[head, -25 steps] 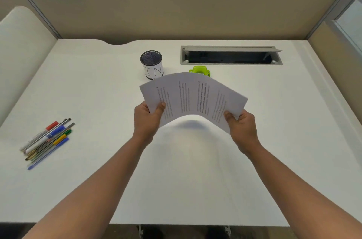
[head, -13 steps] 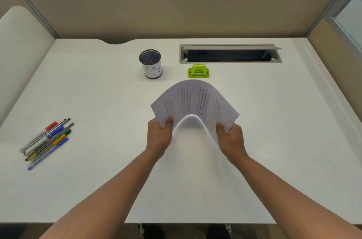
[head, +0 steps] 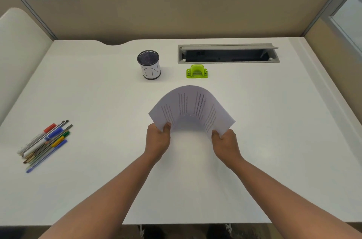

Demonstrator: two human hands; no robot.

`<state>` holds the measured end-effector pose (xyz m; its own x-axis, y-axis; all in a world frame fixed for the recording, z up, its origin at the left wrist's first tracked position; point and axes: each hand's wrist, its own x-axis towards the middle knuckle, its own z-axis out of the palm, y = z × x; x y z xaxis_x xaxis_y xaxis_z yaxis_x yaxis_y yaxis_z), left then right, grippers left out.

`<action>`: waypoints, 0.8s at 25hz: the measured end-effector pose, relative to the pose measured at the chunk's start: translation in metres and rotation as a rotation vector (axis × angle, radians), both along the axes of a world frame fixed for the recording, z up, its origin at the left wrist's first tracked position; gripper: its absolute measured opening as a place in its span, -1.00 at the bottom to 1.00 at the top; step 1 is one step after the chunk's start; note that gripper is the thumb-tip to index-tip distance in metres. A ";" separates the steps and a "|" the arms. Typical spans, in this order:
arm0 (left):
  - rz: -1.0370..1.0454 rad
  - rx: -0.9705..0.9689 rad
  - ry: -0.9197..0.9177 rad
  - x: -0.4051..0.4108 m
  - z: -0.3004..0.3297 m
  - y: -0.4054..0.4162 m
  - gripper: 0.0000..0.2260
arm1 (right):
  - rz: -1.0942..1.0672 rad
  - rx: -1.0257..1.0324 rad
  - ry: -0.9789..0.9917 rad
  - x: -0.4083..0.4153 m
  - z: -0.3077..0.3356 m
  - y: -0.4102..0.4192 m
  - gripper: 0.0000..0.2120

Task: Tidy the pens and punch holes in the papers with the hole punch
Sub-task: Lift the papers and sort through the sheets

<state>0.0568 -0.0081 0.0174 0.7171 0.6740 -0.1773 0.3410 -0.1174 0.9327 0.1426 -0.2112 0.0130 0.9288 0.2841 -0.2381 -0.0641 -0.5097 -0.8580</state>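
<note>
Printed white papers point(head: 191, 105) arch upward over the middle of the white desk point(head: 274, 140). My left hand point(head: 157, 139) grips their left edge and my right hand point(head: 225, 143) grips their right edge, thumbs on top. A lime green hole punch point(head: 196, 71) sits on the desk just beyond the papers. To its left stands a black mesh pen cup point(head: 149, 64) with a white label reading "IN". Several pens and markers point(head: 46, 143) lie bundled at the desk's left side, far from both hands.
A grey cable tray point(head: 228, 53) with an open flap is recessed in the desk behind the hole punch. Beige partition walls point(head: 176, 9) close the back and right; a cream cushion point(head: 17, 56) borders the left.
Both hands have come closer together and nearer to me, bending the papers into a tighter arch. The hole punch, once hidden behind the papers, is in full view.
</note>
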 end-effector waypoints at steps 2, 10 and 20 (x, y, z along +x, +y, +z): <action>0.007 0.010 -0.007 -0.001 0.000 0.003 -0.74 | 0.009 0.002 -0.003 0.000 -0.001 -0.001 -0.70; -0.014 -0.012 0.021 0.001 -0.003 0.008 -0.87 | -0.010 0.004 0.043 0.005 -0.006 -0.003 -0.77; -0.205 -0.318 0.076 0.008 0.025 0.062 -0.85 | -0.193 0.403 0.263 0.064 0.034 -0.033 -0.89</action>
<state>0.0645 0.0543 0.0428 0.8080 0.4211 -0.4121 0.4097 0.1012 0.9066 0.2061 -0.2441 0.0466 0.8967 0.2308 -0.3777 -0.3644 -0.0997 -0.9259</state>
